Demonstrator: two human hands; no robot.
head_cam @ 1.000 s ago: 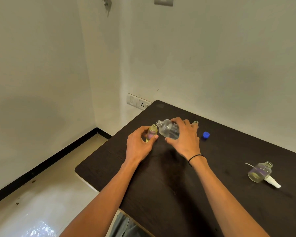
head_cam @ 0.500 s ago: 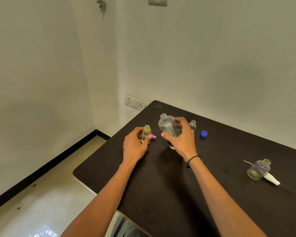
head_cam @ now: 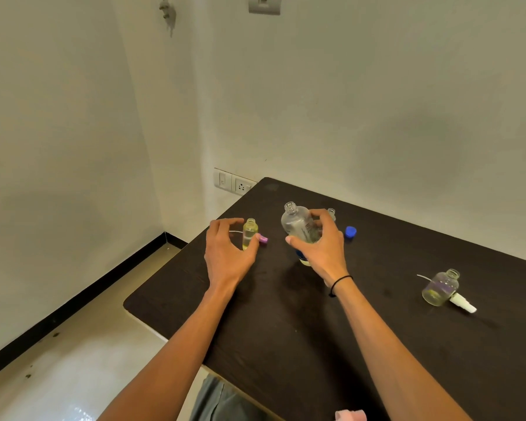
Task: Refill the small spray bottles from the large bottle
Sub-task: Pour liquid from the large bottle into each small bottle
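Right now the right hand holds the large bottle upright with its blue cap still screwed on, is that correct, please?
Not quite: the large bottle is uncapped, neck open. The blue cap lies on the table beside the right hand, as the head view shows.

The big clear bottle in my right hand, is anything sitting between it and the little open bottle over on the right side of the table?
Nothing visible. The large bottle is upright in the right hand, and bare dark table runs from there to the small open bottle. The blue cap lies farther back, off that line.
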